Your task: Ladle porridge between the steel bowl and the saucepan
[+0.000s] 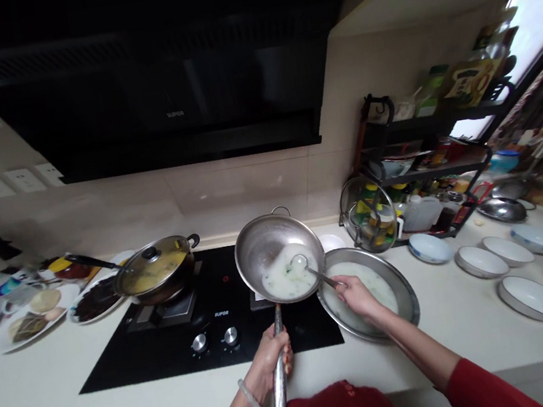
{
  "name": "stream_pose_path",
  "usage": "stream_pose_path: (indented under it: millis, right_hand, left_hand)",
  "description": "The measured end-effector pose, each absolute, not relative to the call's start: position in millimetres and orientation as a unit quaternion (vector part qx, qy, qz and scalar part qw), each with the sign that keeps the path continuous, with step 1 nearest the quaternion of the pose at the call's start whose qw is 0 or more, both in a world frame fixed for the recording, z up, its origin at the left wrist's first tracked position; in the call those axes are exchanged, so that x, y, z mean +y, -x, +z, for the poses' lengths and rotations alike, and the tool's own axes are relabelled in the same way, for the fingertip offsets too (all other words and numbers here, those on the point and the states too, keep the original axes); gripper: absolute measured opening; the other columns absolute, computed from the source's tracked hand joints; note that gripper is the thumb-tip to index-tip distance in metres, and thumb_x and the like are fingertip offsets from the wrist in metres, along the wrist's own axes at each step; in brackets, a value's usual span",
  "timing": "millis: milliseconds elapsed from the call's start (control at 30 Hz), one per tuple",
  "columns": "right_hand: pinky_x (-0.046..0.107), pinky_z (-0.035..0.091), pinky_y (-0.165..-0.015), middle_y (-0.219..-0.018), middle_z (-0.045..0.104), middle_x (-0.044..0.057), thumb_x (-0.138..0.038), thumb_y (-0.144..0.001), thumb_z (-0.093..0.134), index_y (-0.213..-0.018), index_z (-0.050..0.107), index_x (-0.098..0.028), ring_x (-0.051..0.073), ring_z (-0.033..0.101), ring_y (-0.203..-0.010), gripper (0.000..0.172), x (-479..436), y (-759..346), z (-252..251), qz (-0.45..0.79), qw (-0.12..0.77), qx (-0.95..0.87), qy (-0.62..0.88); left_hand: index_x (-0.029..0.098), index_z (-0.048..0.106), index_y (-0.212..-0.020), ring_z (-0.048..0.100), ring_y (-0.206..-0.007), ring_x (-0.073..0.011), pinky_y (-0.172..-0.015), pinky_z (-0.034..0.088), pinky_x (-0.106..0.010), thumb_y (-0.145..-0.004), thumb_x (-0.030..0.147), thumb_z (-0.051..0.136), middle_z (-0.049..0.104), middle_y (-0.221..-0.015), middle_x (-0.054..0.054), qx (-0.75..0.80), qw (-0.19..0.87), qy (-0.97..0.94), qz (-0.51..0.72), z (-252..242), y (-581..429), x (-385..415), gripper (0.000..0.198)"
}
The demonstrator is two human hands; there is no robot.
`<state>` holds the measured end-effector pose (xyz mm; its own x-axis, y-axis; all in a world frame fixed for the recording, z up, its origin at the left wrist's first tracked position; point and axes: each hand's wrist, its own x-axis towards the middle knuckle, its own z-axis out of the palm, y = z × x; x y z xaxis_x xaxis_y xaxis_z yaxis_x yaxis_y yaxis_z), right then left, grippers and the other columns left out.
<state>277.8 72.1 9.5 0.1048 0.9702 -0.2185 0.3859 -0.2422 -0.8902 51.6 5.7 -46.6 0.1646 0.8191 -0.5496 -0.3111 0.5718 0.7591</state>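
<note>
Brand name SUPOR readable twice: on range hood (174, 86) and on black stove (163, 350). Pan (254, 260), whitish liquid (280, 286) inside, is over stove's right side. Left hand (273, 350): grip closed round pan's handle. Right hand (358, 296): grip closed round ladle (323, 278), its bowl in pan's liquid. Basin (410, 302) with similar liquid on white surface (448, 313), just right of pan. Rack bottles (432, 92): labels too blurred to read.

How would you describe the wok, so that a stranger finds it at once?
Find the black stove, then look over its right half. The wok there holds milky liquid, and the left hand grips its handle. Unlike the pan to its left, it has no lid; unlike the basin to its right, it has a long handle.
</note>
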Motion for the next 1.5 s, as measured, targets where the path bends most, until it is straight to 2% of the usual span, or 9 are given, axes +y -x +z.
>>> stream_pose_path:
  millis: [100, 200, 367, 800, 1033, 1167, 1333, 1433, 1500]
  right_hand:
    - [0.020, 0.027, -0.040, -0.047, 0.044, -0.005, -0.017, -0.079, 0.045, -0.108, 0.064, -0.009, 0.009, 0.037, -0.038, 0.035, 70.2, -279.4, 17.5, 0.485, 0.341, -0.448, 0.669]
    - [0.018, 0.018, -0.037, -0.047, 0.040, -0.007, -0.017, -0.076, 0.048, -0.103, 0.064, -0.011, 0.006, 0.029, -0.036, 0.031, 66.8, -281.7, 23.8, 0.515, 0.346, -0.407, 0.670]
    - [0.016, 0.017, -0.036, -0.047, 0.040, -0.008, -0.016, -0.076, 0.048, -0.103, 0.062, -0.011, 0.005, 0.028, -0.036, 0.031, 60.4, -284.4, 28.0, 0.522, 0.364, -0.395, 0.662]
    - [0.014, 0.011, -0.035, -0.045, 0.040, -0.009, -0.013, -0.070, 0.054, -0.100, 0.058, -0.011, 0.003, 0.026, -0.033, 0.030, 47.8, -297.9, 45.5, 0.600, 0.401, -0.318, 0.615]
    - [0.014, 0.008, -0.037, -0.046, 0.040, -0.008, -0.018, -0.067, 0.058, -0.104, 0.058, -0.012, 0.002, 0.021, -0.034, 0.037, 33.7, -326.4, 58.6, 0.629, 0.409, -0.309, 0.584]
    - [0.015, 0.008, -0.038, -0.048, 0.040, -0.008, -0.024, -0.065, 0.063, -0.111, 0.056, -0.012, 0.002, 0.020, -0.035, 0.048, 16.1, -354.7, 65.4, 0.626, 0.418, -0.301, 0.585]
    - [0.018, 0.015, -0.037, -0.048, 0.041, -0.007, -0.033, -0.068, 0.061, -0.119, 0.056, -0.010, 0.006, 0.027, -0.036, 0.056, -9.1, -387.3, 50.2, 0.547, 0.399, -0.335, 0.655]
    - [0.025, 0.036, -0.041, -0.052, 0.054, 0.001, -0.033, -0.072, 0.053, -0.111, 0.064, -0.011, 0.016, 0.050, -0.045, 0.047, -20.8, -400.3, 21.6, 0.406, 0.359, -0.450, 0.710]
    - [0.030, 0.049, -0.056, -0.070, 0.068, 0.009, -0.031, -0.074, 0.048, -0.104, 0.069, -0.015, 0.023, 0.064, -0.065, 0.039, -28.8, -406.3, -1.3, 0.275, 0.324, -0.543, 0.724]
  left_hand:
    - [0.024, 0.034, -0.078, 0.029, -0.034, -0.0057, -0.032, 0.023, -0.016, -0.053, 0.021, 0.053, 0.039, -0.043, 0.011, 0.515, 0.723, -0.244, 0.390, -46.8, -51.7, 6.5, 0.032]
    - [0.024, 0.034, -0.078, 0.030, -0.033, -0.0055, -0.032, 0.023, -0.016, -0.054, 0.023, 0.057, 0.039, -0.043, 0.011, 0.515, 0.724, -0.243, 0.389, -47.3, -51.7, 6.6, 0.033]
    - [0.023, 0.035, -0.077, 0.031, -0.033, -0.0048, -0.033, 0.023, -0.015, -0.056, 0.024, 0.060, 0.038, -0.044, 0.012, 0.512, 0.724, -0.250, 0.389, -47.8, -51.0, 5.8, 0.033]
    - [0.023, 0.037, -0.077, 0.030, -0.033, -0.0053, -0.033, 0.022, -0.017, -0.057, 0.019, 0.053, 0.038, -0.045, 0.011, 0.513, 0.721, -0.250, 0.392, -49.4, -50.4, 5.6, 0.027]
    - [0.023, 0.036, -0.077, 0.030, -0.033, -0.0051, -0.033, 0.022, -0.016, -0.059, 0.020, 0.056, 0.037, -0.045, 0.011, 0.509, 0.724, -0.251, 0.392, -49.7, -50.9, 6.0, 0.027]
    - [0.023, 0.036, -0.076, 0.029, -0.033, -0.0048, -0.033, 0.022, -0.016, -0.059, 0.019, 0.056, 0.037, -0.045, 0.011, 0.513, 0.722, -0.252, 0.390, -49.8, -51.0, 6.2, 0.026]
    - [0.023, 0.036, -0.076, 0.030, -0.033, -0.0045, -0.033, 0.022, -0.017, -0.061, 0.023, 0.060, 0.038, -0.046, 0.011, 0.514, 0.723, -0.257, 0.384, -48.9, -50.4, 6.2, 0.028]
    - [0.023, 0.035, -0.076, 0.030, -0.033, -0.0046, -0.033, 0.023, -0.016, -0.059, 0.024, 0.062, 0.038, -0.046, 0.011, 0.508, 0.727, -0.257, 0.383, -47.3, -50.2, 6.1, 0.032]
    - [0.024, 0.035, -0.076, 0.030, -0.033, -0.0044, -0.034, 0.022, -0.016, -0.058, 0.025, 0.062, 0.037, -0.045, 0.012, 0.508, 0.728, -0.253, 0.385, -46.2, -50.3, 5.9, 0.033]
